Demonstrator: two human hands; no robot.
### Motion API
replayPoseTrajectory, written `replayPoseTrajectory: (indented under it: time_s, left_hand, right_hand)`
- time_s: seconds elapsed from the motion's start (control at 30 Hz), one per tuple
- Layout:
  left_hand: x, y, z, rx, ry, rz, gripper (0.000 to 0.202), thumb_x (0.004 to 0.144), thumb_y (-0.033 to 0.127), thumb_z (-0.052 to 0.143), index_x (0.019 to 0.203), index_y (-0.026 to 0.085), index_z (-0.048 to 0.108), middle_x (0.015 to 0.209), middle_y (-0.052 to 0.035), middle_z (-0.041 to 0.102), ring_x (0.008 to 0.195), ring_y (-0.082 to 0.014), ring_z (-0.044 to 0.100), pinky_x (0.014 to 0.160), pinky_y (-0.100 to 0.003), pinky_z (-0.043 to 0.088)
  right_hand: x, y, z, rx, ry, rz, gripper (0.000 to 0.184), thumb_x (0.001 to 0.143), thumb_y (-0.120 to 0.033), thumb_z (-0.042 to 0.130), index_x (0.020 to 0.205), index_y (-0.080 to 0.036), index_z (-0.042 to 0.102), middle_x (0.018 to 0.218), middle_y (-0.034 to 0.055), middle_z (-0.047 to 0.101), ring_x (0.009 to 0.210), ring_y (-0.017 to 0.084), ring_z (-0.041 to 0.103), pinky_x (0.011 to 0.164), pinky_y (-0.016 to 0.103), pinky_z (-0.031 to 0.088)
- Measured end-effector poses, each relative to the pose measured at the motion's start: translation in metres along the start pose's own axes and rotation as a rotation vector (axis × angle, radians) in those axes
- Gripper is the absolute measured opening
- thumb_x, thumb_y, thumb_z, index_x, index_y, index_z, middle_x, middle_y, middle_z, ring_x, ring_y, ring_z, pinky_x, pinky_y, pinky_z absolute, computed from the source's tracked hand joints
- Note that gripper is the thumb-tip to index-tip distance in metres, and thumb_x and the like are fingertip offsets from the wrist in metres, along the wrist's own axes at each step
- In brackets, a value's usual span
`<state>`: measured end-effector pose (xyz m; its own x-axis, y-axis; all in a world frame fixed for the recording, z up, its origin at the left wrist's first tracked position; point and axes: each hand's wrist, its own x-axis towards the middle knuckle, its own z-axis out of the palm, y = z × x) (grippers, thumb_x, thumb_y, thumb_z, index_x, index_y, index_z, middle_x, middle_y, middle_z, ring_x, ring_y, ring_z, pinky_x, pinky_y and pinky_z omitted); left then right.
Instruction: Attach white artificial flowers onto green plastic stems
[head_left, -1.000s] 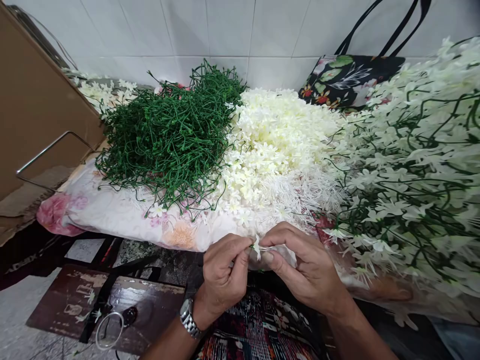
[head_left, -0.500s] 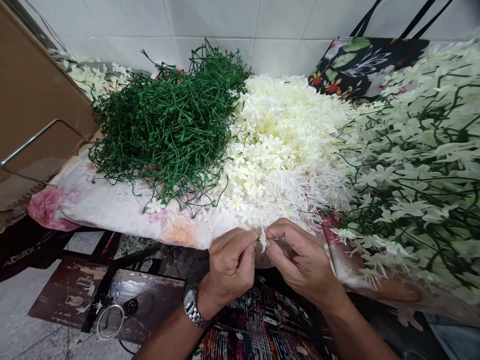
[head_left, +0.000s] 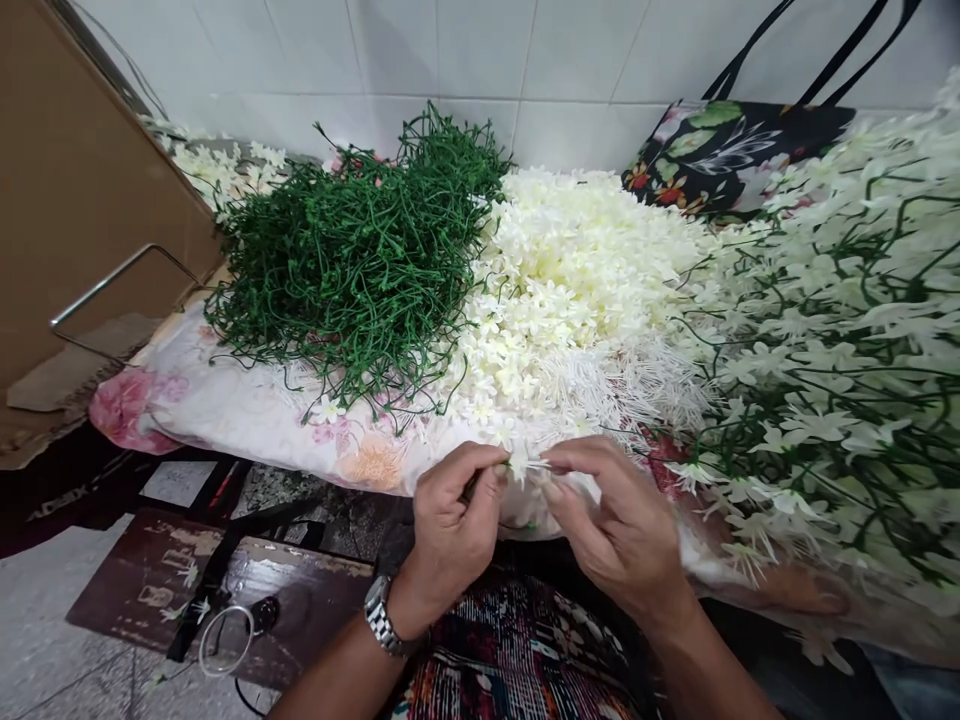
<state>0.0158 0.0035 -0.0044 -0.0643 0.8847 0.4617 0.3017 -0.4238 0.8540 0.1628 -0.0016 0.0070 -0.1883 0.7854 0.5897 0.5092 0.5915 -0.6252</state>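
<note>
My left hand (head_left: 450, 525), a watch on its wrist, pinches a thin green stem with thumb and forefinger. My right hand (head_left: 619, 520) pinches a small white flower piece (head_left: 519, 465) that sits at the stem's tip, between the two hands. Both hands work at the near edge of a floral cloth (head_left: 225, 410). On that cloth lie a heap of green plastic stems (head_left: 360, 260), a heap of loose cream-white flowers (head_left: 577, 270) and a patch of white spiky stamen pieces (head_left: 615, 385).
Finished stems with white flowers (head_left: 840, 350) pile up on the right. A black floral bag (head_left: 720, 150) leans on the tiled wall. A cardboard sheet (head_left: 67, 190) with a metal wire stands left. A dark board (head_left: 217, 590) with a ring lies on the floor below.
The hands have stayed together at the cloth's edge, still pinching the flower and stem. The fingers shifted a little; the view has tilted slightly.
</note>
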Motion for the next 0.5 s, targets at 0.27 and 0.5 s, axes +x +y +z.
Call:
replayPoseTrajectory:
  time_s: [0.27, 0.5]
  left_hand:
    - [-0.010, 0.008, 0.002, -0.093, 0.141, -0.192, 0.009, 0.081, 0.015, 0.057, 0.082, 0.018, 0.066, 0.065, 0.0022, 0.062, 0.056, -0.0090, 0.054, 0.054, -0.018, 0.043]
    - [-0.010, 0.023, -0.013, -0.387, -0.222, -0.456, 0.012, 0.074, 0.010, 0.055, 0.081, 0.017, 0.061, 0.070, 0.0013, 0.058, 0.062, -0.0102, 0.050, 0.056, -0.018, 0.042]
  right_hand:
    - [-0.016, -0.021, 0.009, 0.016, -0.053, -0.100, 0.014, 0.085, -0.004, 0.049, 0.093, -0.013, 0.055, 0.069, 0.0038, 0.056, 0.065, 0.014, 0.051, 0.056, 0.025, 0.045]
    - [-0.007, -0.015, -0.007, -0.145, -0.110, -0.257, 0.016, 0.085, 0.000, 0.045, 0.089, -0.011, 0.057, 0.070, 0.0063, 0.057, 0.069, 0.016, 0.048, 0.061, 0.030, 0.043]
